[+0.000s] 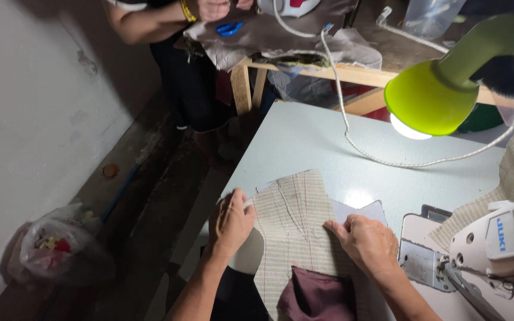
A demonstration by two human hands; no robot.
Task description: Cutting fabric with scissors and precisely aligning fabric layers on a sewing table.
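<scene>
far left of our hands: a plastic bag (pixel 60 246) with coloured scraps sits on the floor by the wall, well apart from the work.

our left hand (pixel 231 221) lies palm down, fingers curled over the left edge of the checked fabric panel (pixel 290 220), thumb side pinching that edge. grip looks like a light closed pinch on the cloth, not a flat press. wrist straight, forearm coming up from below.

the panel lies between both hands on the pale table (pixel 316 142), flat, with stitched lines running down it. we judge it light, soft and limp: it'll fold or drag if lifted from one corner, so hold it at two edges and slide rather than lift. a dark maroon piece (pixel 319 297) sits on its near end, just below the right hand.

our right hand (pixel 367 241) rests palm down on the panel's right edge, fingers together and bent, pressing it to the table; whether it pinches anything we can't tell.

right of that hand: the sewing machine (pixel 495 244), near. above it the green lamp (pixel 432 95) and a white cord (pixel 352 139). another person's arm (pixel 150 21) works at the far bench.
</scene>
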